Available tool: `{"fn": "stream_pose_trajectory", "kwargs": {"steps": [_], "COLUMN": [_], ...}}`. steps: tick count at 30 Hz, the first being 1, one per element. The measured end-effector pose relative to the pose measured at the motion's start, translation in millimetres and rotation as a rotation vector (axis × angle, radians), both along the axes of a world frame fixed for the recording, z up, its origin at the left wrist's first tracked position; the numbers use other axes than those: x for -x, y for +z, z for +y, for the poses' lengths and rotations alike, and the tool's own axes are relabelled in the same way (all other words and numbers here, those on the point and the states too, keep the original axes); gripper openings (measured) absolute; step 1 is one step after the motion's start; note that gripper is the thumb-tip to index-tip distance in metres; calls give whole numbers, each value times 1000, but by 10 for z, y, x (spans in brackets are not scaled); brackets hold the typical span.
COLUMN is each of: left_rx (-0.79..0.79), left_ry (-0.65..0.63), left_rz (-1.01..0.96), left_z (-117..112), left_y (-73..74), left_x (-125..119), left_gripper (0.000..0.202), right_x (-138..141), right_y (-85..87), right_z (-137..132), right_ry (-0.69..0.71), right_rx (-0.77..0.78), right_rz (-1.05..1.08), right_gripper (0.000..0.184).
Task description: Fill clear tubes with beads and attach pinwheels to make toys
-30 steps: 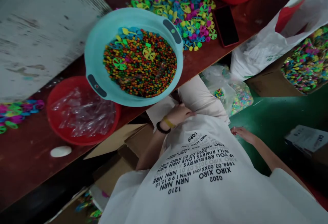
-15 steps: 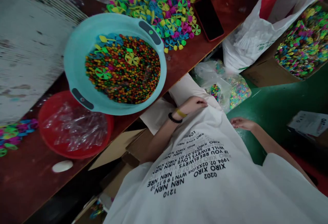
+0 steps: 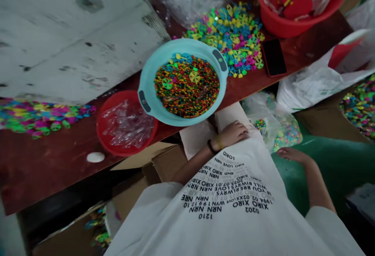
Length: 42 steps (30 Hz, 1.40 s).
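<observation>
Resting empty and slightly curled, the left hand lies on a white printed T-shirt just near a teal basin of multicoloured beads on a red bench, while the loosely open, empty right hand hangs beside a clear plastic bag.

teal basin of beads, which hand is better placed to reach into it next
Left, probably: the left hand rests on the white shirt just below the teal basin, while the right hand sits further off, out over the green floor.
</observation>
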<state>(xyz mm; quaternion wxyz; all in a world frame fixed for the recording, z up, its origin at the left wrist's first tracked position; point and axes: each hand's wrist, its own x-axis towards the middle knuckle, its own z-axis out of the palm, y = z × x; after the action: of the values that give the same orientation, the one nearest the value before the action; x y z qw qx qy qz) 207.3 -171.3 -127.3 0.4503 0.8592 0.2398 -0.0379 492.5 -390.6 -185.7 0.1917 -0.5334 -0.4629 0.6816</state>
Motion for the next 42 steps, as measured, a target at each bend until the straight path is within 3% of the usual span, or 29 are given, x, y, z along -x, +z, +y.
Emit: {"fn": "stream_pose_trajectory", "kwargs": {"steps": [2, 5, 6, 8, 10, 12, 15, 17, 20, 24, 27, 30, 35, 39, 42], "left_rx": [11, 127, 166, 164, -5, -279, -594, -668, -698, -685, -650, -549, -368, -371, -422], "left_ry": [31, 74, 78, 91, 189, 321, 377, 333, 270, 191, 133, 88, 214, 241, 277], "left_rz": [-57, -212, -282, -406, -374, -146, 311, 502, 576, 627, 640, 558, 454, 359, 336], "left_z": [-10, 10, 46, 195, 460, 801, 1271, 1456, 1546, 1570, 1581, 1526, 1402, 1419, 1431], "left_y": [215, 685, 851, 1128, 1273, 1280, 1169, 1116, 1125, 1191, 1144, 996, 791, 857, 924], "left_x": [341, 967, 1175, 1542, 1812, 1977, 2051, 2030, 1984, 1985, 1943, 1775, 1510, 1693, 1889], "left_gripper": [18, 23, 25, 28, 29, 28, 28, 29, 29, 33, 32, 32, 26, 28, 24], "right_x": [-227, -232, -103, 332, 901, 1461, 2060, 2264, 2353, 2278, 2287, 2474, 2759, 2560, 2414], "right_y": [266, 950, 1206, 1648, 1895, 1921, 1728, 1597, 1542, 1697, 1777, 1697, 1535, 1644, 1686], "right_z": [407, 1201, 1492, 2083, 2658, 3182, 3795, 4031, 4121, 4041, 4010, 4016, 4159, 4343, 4370], "right_ry": [-36, -139, -122, 30, 283, 539, 902, 1082, 1231, 1183, 1084, 1056, 975, 971, 1017], "right_rx": [-33, -192, -290, -484, -655, -851, -999, -970, -902, -885, -842, -791, -773, -698, -613], "right_rz": [-174, -534, -550, -381, -179, -170, -498, -704, -820, -970, -1074, -1038, -903, -802, -856], "right_gripper": [28, 35, 39, 40, 36, 34, 27, 30, 31, 31, 33, 31, 34, 33, 22]}}
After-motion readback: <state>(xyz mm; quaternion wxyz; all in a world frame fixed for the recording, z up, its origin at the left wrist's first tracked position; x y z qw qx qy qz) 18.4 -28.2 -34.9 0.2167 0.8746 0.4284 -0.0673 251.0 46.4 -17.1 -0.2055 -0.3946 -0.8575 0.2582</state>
